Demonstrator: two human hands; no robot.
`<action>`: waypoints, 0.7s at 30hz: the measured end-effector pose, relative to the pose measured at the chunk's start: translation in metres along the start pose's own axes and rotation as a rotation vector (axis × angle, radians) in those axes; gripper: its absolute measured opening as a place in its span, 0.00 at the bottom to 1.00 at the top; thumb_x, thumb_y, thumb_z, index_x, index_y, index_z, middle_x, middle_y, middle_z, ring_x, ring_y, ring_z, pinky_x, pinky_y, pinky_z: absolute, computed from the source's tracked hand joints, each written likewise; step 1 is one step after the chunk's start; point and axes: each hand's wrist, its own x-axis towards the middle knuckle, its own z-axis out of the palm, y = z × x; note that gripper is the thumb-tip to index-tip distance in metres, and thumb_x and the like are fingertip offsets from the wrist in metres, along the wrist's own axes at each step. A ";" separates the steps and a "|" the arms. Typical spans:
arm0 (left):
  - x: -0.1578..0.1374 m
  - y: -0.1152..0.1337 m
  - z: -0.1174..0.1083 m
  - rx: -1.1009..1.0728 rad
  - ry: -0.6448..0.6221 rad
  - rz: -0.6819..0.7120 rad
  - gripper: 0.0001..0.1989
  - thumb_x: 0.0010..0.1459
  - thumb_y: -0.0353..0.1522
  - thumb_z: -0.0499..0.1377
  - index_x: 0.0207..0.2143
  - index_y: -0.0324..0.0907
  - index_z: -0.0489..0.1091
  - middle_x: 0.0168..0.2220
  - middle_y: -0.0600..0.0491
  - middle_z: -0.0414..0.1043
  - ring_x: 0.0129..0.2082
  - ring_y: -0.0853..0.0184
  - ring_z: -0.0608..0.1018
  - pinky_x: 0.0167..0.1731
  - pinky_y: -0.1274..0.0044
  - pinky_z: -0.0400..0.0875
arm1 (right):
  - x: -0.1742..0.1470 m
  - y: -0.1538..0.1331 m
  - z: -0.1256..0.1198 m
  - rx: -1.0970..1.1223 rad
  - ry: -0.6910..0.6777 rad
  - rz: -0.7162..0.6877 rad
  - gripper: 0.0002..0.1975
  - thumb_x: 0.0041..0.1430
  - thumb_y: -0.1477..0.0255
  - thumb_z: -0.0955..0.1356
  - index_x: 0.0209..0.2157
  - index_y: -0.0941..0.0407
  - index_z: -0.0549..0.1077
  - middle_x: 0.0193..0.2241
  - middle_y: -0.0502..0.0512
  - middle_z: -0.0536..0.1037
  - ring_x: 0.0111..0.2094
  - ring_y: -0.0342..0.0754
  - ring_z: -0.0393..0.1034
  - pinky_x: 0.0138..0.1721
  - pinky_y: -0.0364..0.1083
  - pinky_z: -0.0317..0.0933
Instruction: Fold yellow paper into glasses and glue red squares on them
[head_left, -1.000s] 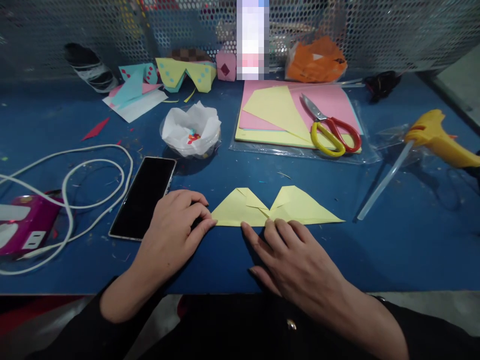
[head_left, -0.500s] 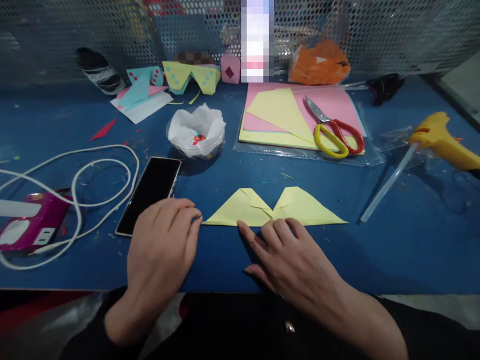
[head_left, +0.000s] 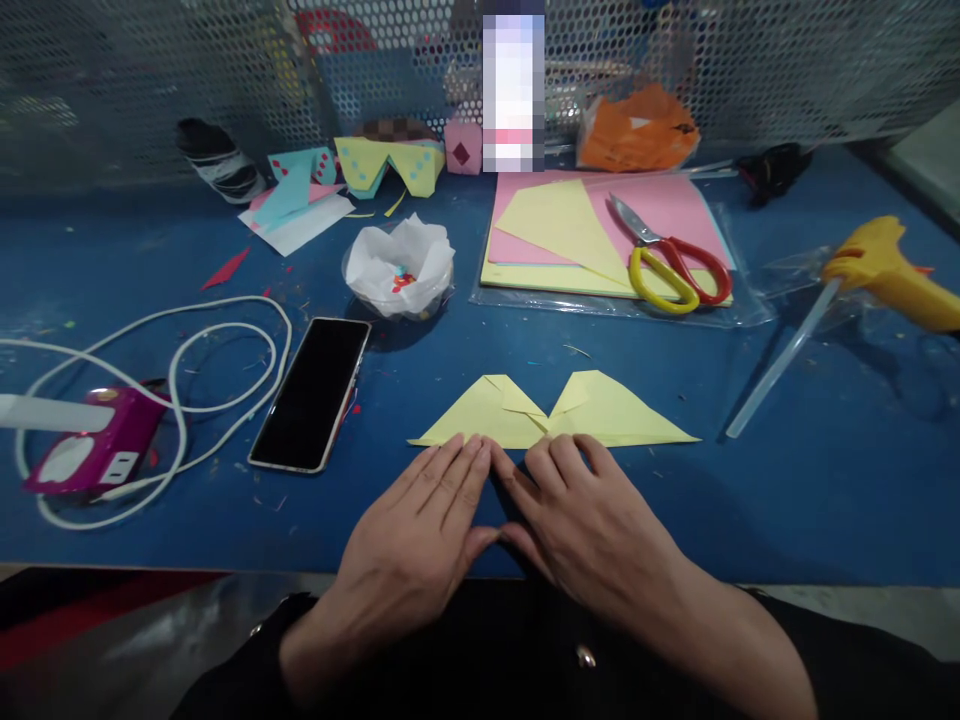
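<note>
A folded yellow paper (head_left: 615,412) lies flat on the blue table, with two peaks and a notch between them. Its long straight edge faces me. My left hand (head_left: 416,530) is open, its fingers stretched flat and touching that edge left of the middle. My right hand (head_left: 589,510) rests on the same edge near the centre, index finger extended and the other fingers bent, holding nothing. The two index fingertips nearly meet, and both thumbs point towards each other.
A phone (head_left: 311,395) and a magenta power block (head_left: 112,440) with a white cable lie to the left. Behind are a paper-lined bowl (head_left: 401,265), scissors (head_left: 667,260) on a paper pack (head_left: 540,215), and folded paper pieces (head_left: 386,165). A yellow glue gun (head_left: 877,260) lies right.
My left hand has moved right from beside the phone onto the paper's near edge, and its fingers have straightened. My right hand has stayed nearly in place. The view has shifted slightly.
</note>
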 end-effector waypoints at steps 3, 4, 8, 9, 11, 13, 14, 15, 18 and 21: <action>-0.008 -0.002 -0.002 0.041 -0.018 -0.053 0.24 0.69 0.36 0.49 0.57 0.24 0.66 0.57 0.38 0.71 0.56 0.53 0.74 0.56 0.63 0.64 | -0.001 0.000 0.001 0.002 -0.014 0.002 0.38 0.62 0.51 0.62 0.65 0.61 0.60 0.36 0.60 0.71 0.38 0.58 0.61 0.42 0.56 0.58; -0.011 -0.003 -0.003 0.061 -0.028 -0.081 0.23 0.69 0.35 0.49 0.57 0.24 0.66 0.57 0.38 0.71 0.56 0.53 0.74 0.56 0.62 0.64 | -0.001 0.000 0.001 0.004 -0.020 0.003 0.38 0.62 0.51 0.62 0.65 0.60 0.59 0.36 0.60 0.72 0.39 0.58 0.62 0.42 0.55 0.58; -0.019 -0.006 -0.010 0.133 -0.077 -0.154 0.26 0.69 0.39 0.49 0.58 0.25 0.65 0.58 0.38 0.70 0.57 0.47 0.73 0.54 0.57 0.63 | -0.001 0.001 0.000 0.002 -0.031 0.002 0.37 0.63 0.51 0.61 0.65 0.60 0.59 0.37 0.60 0.72 0.39 0.57 0.62 0.42 0.55 0.58; -0.019 -0.005 -0.012 0.144 -0.076 -0.174 0.27 0.69 0.40 0.49 0.58 0.25 0.66 0.58 0.37 0.70 0.57 0.45 0.72 0.54 0.56 0.63 | -0.001 0.001 -0.001 -0.001 -0.031 0.001 0.37 0.63 0.51 0.61 0.65 0.60 0.59 0.37 0.60 0.72 0.39 0.57 0.62 0.42 0.55 0.59; -0.017 -0.003 -0.014 0.155 -0.041 -0.216 0.28 0.68 0.41 0.50 0.57 0.24 0.67 0.58 0.35 0.69 0.59 0.42 0.70 0.54 0.56 0.63 | 0.000 0.001 -0.002 -0.002 -0.033 -0.001 0.37 0.63 0.51 0.61 0.65 0.61 0.58 0.37 0.60 0.72 0.39 0.58 0.63 0.42 0.55 0.59; -0.012 -0.001 -0.013 0.112 0.008 -0.192 0.26 0.67 0.38 0.53 0.57 0.24 0.67 0.59 0.35 0.69 0.60 0.45 0.69 0.55 0.58 0.63 | 0.000 0.000 -0.002 0.004 -0.028 -0.001 0.37 0.63 0.51 0.61 0.65 0.62 0.59 0.37 0.61 0.72 0.39 0.59 0.64 0.41 0.56 0.60; -0.009 0.001 -0.011 0.070 0.016 -0.150 0.24 0.67 0.36 0.53 0.57 0.25 0.66 0.59 0.37 0.69 0.60 0.47 0.69 0.57 0.60 0.62 | 0.000 0.000 -0.002 0.010 -0.027 0.000 0.38 0.63 0.51 0.61 0.65 0.62 0.59 0.37 0.61 0.72 0.39 0.59 0.64 0.41 0.56 0.60; -0.007 0.002 -0.009 0.022 0.007 -0.100 0.24 0.67 0.35 0.53 0.58 0.25 0.66 0.59 0.38 0.69 0.61 0.50 0.69 0.58 0.62 0.61 | -0.001 -0.001 -0.002 0.017 -0.024 0.003 0.38 0.64 0.51 0.61 0.65 0.63 0.59 0.37 0.62 0.72 0.39 0.59 0.65 0.41 0.56 0.60; -0.003 0.003 -0.001 -0.059 -0.038 -0.012 0.27 0.67 0.38 0.51 0.59 0.24 0.64 0.60 0.38 0.67 0.61 0.53 0.68 0.59 0.64 0.60 | -0.005 0.000 0.001 0.040 0.004 0.010 0.38 0.65 0.52 0.61 0.65 0.67 0.58 0.41 0.65 0.73 0.42 0.60 0.66 0.44 0.57 0.61; -0.001 0.003 0.000 -0.066 -0.061 -0.050 0.29 0.68 0.42 0.50 0.61 0.29 0.63 0.62 0.41 0.66 0.61 0.53 0.69 0.63 0.62 0.54 | -0.015 0.004 0.004 0.096 0.061 0.019 0.35 0.67 0.56 0.59 0.64 0.70 0.58 0.49 0.71 0.73 0.50 0.62 0.65 0.51 0.57 0.60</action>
